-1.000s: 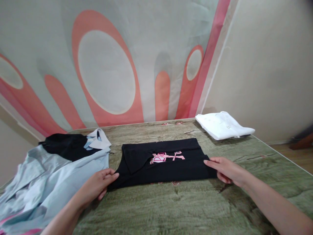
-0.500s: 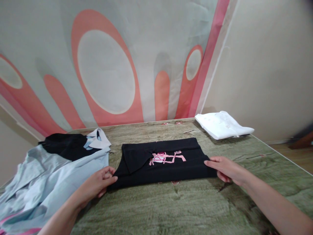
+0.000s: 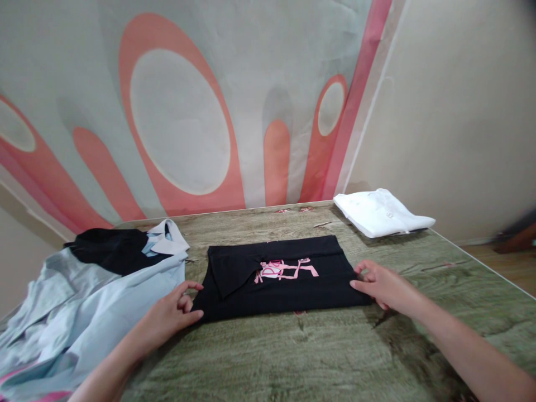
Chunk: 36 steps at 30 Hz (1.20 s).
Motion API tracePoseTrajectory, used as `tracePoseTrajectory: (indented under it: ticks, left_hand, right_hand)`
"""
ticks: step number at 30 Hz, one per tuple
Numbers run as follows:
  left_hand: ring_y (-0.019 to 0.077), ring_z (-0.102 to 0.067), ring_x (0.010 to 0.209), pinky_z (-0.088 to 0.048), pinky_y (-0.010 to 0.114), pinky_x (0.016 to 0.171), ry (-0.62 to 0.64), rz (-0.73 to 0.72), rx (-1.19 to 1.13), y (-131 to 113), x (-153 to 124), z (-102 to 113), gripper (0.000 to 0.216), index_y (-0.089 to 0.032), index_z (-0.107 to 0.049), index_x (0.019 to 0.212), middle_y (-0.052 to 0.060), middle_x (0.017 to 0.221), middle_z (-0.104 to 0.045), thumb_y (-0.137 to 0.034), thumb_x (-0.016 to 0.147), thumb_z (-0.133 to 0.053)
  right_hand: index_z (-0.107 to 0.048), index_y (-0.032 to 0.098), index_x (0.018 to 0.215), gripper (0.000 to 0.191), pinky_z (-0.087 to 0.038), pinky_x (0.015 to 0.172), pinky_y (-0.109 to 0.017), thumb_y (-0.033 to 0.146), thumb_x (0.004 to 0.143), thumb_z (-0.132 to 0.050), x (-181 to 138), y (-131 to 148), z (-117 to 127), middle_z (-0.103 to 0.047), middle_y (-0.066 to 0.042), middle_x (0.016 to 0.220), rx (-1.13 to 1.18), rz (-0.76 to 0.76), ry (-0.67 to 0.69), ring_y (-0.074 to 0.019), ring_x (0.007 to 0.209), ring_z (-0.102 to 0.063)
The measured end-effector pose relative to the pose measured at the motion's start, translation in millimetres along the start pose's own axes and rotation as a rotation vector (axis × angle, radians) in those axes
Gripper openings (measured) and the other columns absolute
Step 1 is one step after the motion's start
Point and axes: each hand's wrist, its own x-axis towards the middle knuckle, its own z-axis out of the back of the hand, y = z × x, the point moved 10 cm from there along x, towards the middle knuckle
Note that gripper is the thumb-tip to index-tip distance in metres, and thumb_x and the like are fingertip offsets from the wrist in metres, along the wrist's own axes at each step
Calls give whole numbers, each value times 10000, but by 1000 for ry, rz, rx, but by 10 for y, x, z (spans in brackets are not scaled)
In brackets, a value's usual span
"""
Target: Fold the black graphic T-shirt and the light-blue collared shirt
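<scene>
A black T-shirt (image 3: 310, 296) with a pink cartoon print lies on the table, folded into a long flat strip with one sleeve laid over its left part. At its left end is my left hand (image 3: 173, 312), thumb and forefinger spread, the fingertips by the fabric's edge. My right hand (image 3: 383, 285) is at the opposite end, its thumb and forefinger apart and the thumb tip touching the cloth. Neither hand grips the shirt.
Loose light-blue and black clothes, including a collared shirt (image 3: 121, 301), are heaped at the left. A folded white garment (image 3: 383, 212) lies at the back right corner of the wood-patterned table (image 3: 293, 363). A painted wall (image 3: 251, 84) stands behind.
Both hands have loosened from the shirt's ends, with thumbs and forefingers now apart. The near edge of the shirt lies flatter on the table.
</scene>
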Motion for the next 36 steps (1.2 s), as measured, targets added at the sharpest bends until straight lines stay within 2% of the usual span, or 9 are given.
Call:
tracePoseTrajectory:
  ticks: [5,11,14,18,22,24,27,30,36]
  left_hand:
    - [216,-605,841,-482,327,791,-320,-246,267,-615,-175,108,304,-218,-598,1081,45,916,-630,-435,885,-513]
    - [245,-571,1105,-451,388,976,-113,-598,393,-1218,-357,-476,312,-281,-618,1212,77,1170,-635,-344,923,-517]
    - [225,-614,1030,-491,365,935,-91,-608,418,-1229,-388,-566,246,-263,-683,1083,76,1065,-673,-308,943,-486]
    - [265,-540,1213,-436,435,1051,-82,-689,432,-1333,-467,-657,422,-295,-533,1337,86,1292,-603,-352,919,-537]
    - [260,-527,1237,-456,419,1045,-78,-692,441,-1381,-495,-725,455,-312,-486,1381,84,1327,-581,-331,928,-524]
    - [286,-495,1268,-448,451,1048,-108,-685,469,-1371,-498,-726,565,-309,-409,1434,95,1385,-530,-385,898,-568]
    - [262,-551,1191,-459,435,1033,-122,-725,466,-1355,-501,-735,392,-344,-565,1295,65,1265,-611,-352,904,-563]
    - [270,-542,1174,-476,426,990,-321,-590,468,-1226,-396,-517,331,-314,-612,1236,83,1242,-595,-338,914,-538]
    - [291,-397,1336,-416,472,1031,-430,-406,617,-944,-233,-415,561,-335,-303,1480,74,1492,-397,-395,945,-460]
  right_hand:
    - [-600,234,916,121,-470,655,-288,321,903,-517,-310,761,70,-624,-23,796,-296,458,-232,-164,724,-586]
    - [-646,219,1109,217,-461,891,-390,256,925,-536,-832,1441,-548,-652,-77,1055,-339,958,19,-216,1028,-570]
    - [-674,212,1036,202,-465,852,-372,221,949,-491,-889,1474,-650,-668,-59,968,-351,978,56,-190,954,-586]
    - [-597,195,1227,308,-443,941,-414,266,937,-522,-968,1537,-690,-639,-105,1174,-320,1019,98,-225,1102,-550]
    - [-613,212,1202,281,-468,922,-369,245,949,-494,-1039,1599,-700,-686,-78,1090,-214,1052,165,-186,1029,-596]
    - [-585,199,1247,320,-456,954,-390,279,947,-509,-1001,1582,-655,-665,-98,1166,-207,1016,114,-204,1097,-573]
    - [-646,207,1132,240,-482,890,-369,272,948,-506,-962,1541,-632,-711,-68,1022,-187,1000,98,-186,957,-622]
    - [-679,217,1024,202,-502,803,-338,221,945,-493,-843,1450,-524,-708,-38,849,-159,950,13,-164,809,-624]
    - [-651,249,1142,269,-460,978,-466,201,929,-493,-431,1054,-192,-642,-82,1180,-317,838,-266,-239,1139,-553]
